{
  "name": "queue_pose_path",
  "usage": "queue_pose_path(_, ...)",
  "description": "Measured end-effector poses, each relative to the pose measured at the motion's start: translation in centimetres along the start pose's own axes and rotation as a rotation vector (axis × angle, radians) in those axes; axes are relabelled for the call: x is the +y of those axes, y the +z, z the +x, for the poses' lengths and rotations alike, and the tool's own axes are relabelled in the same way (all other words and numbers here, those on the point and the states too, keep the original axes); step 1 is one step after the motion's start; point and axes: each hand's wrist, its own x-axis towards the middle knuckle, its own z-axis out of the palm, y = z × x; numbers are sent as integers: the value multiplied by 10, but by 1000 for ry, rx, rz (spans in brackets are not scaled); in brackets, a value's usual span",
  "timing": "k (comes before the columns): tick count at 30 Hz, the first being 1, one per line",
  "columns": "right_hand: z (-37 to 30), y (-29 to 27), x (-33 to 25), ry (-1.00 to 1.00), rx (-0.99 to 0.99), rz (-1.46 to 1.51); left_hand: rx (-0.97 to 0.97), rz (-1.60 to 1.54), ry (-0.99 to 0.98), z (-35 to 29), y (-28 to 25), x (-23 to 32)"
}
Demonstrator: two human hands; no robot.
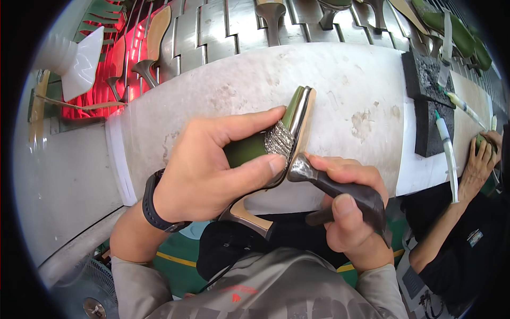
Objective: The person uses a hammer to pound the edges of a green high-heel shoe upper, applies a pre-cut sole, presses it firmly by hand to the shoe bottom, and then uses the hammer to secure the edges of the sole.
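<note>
My left hand grips a high-heeled shoe on a green last, fingers across the top and thumb on the silver glittery band. The shoe is tilted on its side, its tan sole edge facing right and its heel hanging toward me. In my right hand is a dark metal cobbler's hammer, held around its body. Its rounded face sits at the sole edge, close to my left thumb; whether it touches cannot be seen. Under both hands lies the stained pale worktable.
Beyond the table runs a metal slat conveyor carrying shoe parts, lit red at left. A white funnel-shaped nozzle stands at left. At right are black foam blocks, glue syringes and a co-worker's hand. A fan is lower left.
</note>
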Motion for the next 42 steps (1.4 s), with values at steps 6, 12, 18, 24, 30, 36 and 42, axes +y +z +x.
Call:
queue_pose_path(6, 60, -10, -46, -270, -350, -506, 18, 9, 28, -2, 2, -6)
queue_pose_path(12, 12, 1, -19, -75, -59, -207, 90, 634, 546, -6, 11, -18)
queue_pose_path(18, -16, 22, -7, 103, 245, 187, 140, 870, 723, -2, 22, -31)
queue_pose_path(24, 9, -4, -3, -66, 81, -47, 148, 936, 787, 0, 24, -28)
queue_pose_path(30, 75, -22, -52, -188, -553, -523, 165, 945, 785, -4, 19, -28)
queue_pose_path(36, 9, 4, -16, 112, 73, 49, 116, 839, 720, -6, 18, -23)
queue_pose_path(42, 35, -2, -38, 105, -50, -122, 144, 847, 759, -4, 15, -24)
